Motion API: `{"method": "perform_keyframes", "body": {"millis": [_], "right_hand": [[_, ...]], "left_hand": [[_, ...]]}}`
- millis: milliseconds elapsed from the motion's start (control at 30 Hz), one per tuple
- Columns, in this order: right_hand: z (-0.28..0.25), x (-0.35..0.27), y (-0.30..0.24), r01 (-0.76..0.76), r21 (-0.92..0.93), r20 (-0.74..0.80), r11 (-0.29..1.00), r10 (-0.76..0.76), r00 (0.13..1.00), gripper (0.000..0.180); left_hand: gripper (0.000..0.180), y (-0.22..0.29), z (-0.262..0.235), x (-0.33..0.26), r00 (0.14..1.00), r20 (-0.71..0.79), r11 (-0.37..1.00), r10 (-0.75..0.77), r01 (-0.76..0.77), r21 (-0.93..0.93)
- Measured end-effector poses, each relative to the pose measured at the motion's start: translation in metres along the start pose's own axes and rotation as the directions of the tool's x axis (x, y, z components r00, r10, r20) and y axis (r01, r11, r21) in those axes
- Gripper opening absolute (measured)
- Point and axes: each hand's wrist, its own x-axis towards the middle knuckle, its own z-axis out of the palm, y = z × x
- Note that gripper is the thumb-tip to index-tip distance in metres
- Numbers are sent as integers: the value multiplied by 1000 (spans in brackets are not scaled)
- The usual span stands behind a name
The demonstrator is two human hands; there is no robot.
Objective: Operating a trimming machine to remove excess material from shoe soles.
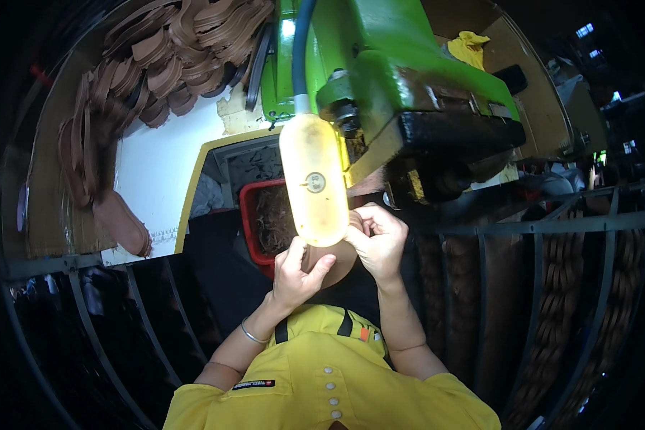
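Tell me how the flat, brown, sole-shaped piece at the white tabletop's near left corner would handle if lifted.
The sole-shaped piece probably flexes: similar brown pieces heaped beyond it look curved. It appears thin, so likely light. Lying flat, it seems unlikely to roll.

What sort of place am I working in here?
Probably a footwear workshop or factory: there's a big green machine ahead of you, a heap of brown sole-shaped pieces on your left, and a red bin of brown scraps.
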Motion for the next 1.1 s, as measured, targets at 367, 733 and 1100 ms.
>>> {"method": "perform_keyframes", "body": {"millis": [367, 733, 1100], "right_hand": [[-10, 3, 7, -51, 122, -48, 991, 57, 997, 14], [-63, 24, -33, 16, -135, 252, 991, 19, 968, 27], [-173, 97, 13, 221, 307, -635, 926, 26, 772, 64]], "left_hand": [[20, -3, 20, 40, 989, -134, 980, 59, -83, -180], [36, -35, -88, 28, 882, -435, 944, 180, -31, 328], [50, -124, -269, -16, 626, -772, 128, 113, 761, 636]]}}
